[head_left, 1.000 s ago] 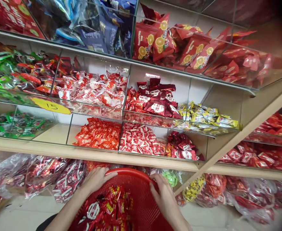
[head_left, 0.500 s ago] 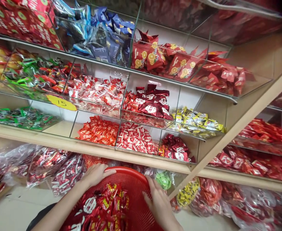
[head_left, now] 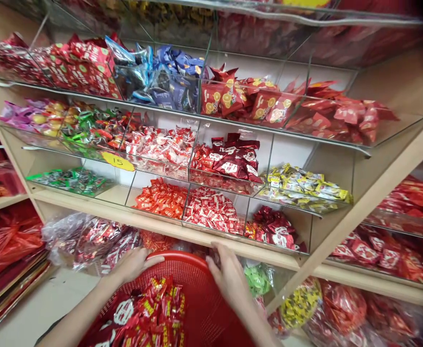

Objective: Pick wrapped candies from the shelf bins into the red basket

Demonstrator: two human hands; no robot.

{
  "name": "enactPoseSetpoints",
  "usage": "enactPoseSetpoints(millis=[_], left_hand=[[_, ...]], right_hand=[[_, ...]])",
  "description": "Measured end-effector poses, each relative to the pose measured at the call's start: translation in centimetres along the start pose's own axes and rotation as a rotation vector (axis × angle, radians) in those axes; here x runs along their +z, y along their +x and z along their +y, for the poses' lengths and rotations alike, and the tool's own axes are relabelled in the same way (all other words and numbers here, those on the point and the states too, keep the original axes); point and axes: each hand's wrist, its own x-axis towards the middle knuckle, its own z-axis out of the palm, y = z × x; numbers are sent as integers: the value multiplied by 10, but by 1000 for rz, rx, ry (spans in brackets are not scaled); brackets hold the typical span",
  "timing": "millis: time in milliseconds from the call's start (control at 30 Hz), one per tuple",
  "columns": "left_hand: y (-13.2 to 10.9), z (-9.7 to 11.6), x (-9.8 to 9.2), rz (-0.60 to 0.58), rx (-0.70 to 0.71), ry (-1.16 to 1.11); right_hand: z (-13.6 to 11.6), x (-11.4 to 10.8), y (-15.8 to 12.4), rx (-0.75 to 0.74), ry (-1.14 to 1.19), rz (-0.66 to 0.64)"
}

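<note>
A red perforated plastic basket (head_left: 197, 262) is in front of me. Small red wrapped candies with yellow lettering (head_left: 163, 303) lie inside it, beside larger maroon packets with white print (head_left: 124, 312). My left hand (head_left: 132, 265) is closed on the basket's far left rim, thumb lying along the top. At the right side of the rim, my right hand (head_left: 229, 274) has thumb and fingers apart, its fingertips raised toward the lower shelf edge. Nothing held shows clearly in it. Closest above it on the shelf are red-and-white wrapped candies (head_left: 213, 212) and maroon packets (head_left: 276, 229).
Tiered wooden shelves (head_left: 157, 226) with clear dividers hold several kinds of candy. A yellow tag (head_left: 117, 161) reads 15. Orange-red candies (head_left: 163, 198) and yellow-white candies (head_left: 301, 180) fill other compartments. Underneath are plastic bags of candy (head_left: 99, 238). A slanting wooden post (head_left: 363, 188) stands at right.
My right hand has come off its grip on the basket rim, fingers lifting toward the shelf. My left hand keeps its hold. The view has shifted, showing more shelving at the left.
</note>
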Motion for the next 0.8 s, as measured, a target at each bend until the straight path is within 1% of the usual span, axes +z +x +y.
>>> enactPoseSetpoints(millis=[67,100,133,200,267,367,433,500,600,700,800], left_hand=[[-1,1,1,1,-7,-11],[0,2,2,2,-14,-19],[2,2,3,0,-22,-24],[6,3,8,2,-38,-32],[10,2,13,2,-55,-34],[15,-2,19,4,-74,-45],[17,-5,21,7,-75,-51],[20,-7,23,12,-77,-44],[23,-8,26,21,-76,-26],[27,-5,28,35,-84,-18],[31,-1,30,35,-101,-21]], right_hand=[[-8,-11,33,-26,-9,58],[-11,-15,50,-9,-45,91],[-14,-17,66,10,-84,97],[-20,-17,92,60,-153,64],[-26,-12,107,112,-211,8],[-36,-4,116,175,-252,-65],[-39,1,118,194,-256,-84],[-39,5,120,210,-257,-88],[-30,8,123,221,-223,-94],[-16,4,128,159,-117,-80],[0,-9,138,45,57,-93]])
